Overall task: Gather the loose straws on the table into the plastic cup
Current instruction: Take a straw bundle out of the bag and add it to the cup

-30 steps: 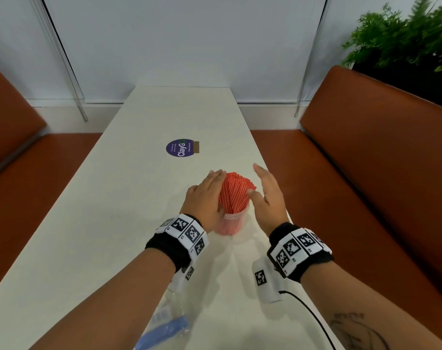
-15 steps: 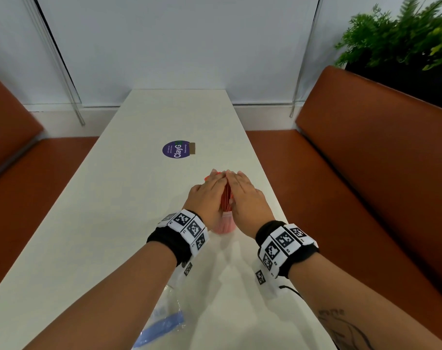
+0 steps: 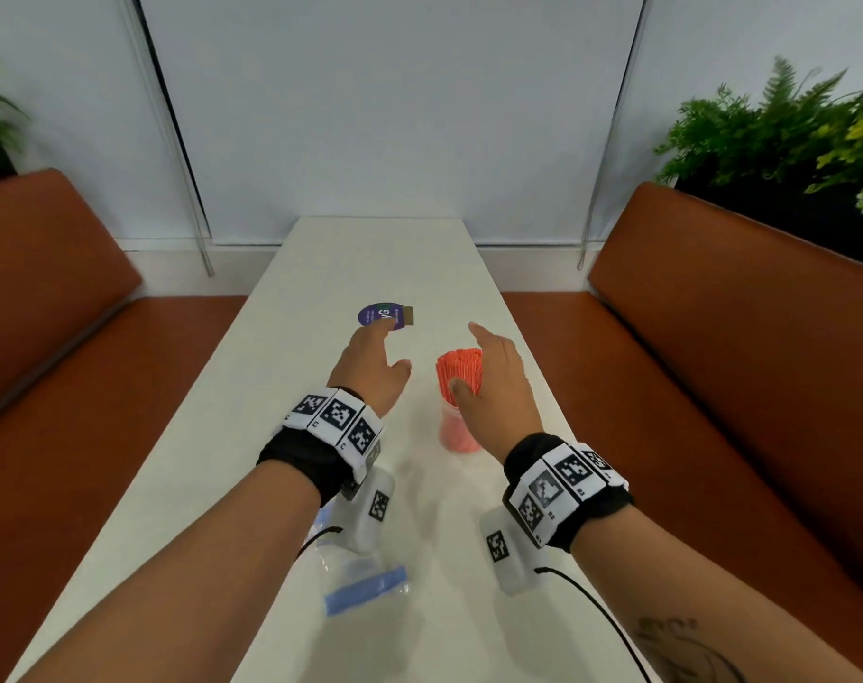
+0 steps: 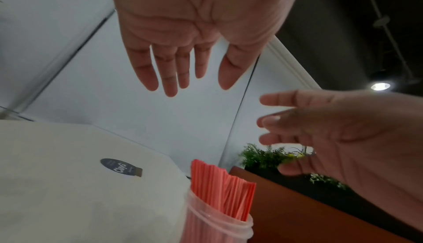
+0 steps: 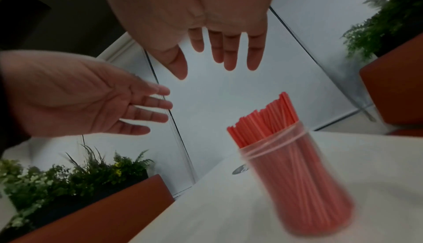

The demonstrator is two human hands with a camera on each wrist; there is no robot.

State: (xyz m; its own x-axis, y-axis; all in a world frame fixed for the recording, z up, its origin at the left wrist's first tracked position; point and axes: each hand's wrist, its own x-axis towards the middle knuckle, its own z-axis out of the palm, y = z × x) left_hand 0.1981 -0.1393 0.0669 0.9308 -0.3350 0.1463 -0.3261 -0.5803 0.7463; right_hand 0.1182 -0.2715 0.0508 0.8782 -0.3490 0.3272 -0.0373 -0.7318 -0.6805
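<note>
- Plastic cup (image 3: 456, 426) upright on the white surface (image 3: 281, 436), packed with red straws (image 3: 461, 369).
- Left hand (image 3: 370, 367) grip wide, fingers straight, holding nothing, left of the cup.
- Right hand (image 3: 498, 386) grip wide, empty, just beside the straws.

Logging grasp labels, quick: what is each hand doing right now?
Left hand: open, fingers spread, holding nothing.
Right hand: open beside the straws, holding nothing.

Your left hand (image 3: 370, 367) and right hand (image 3: 493, 386) have parted from the straws (image 3: 460, 374), fingers now spread, bundle standing free between them.
</note>
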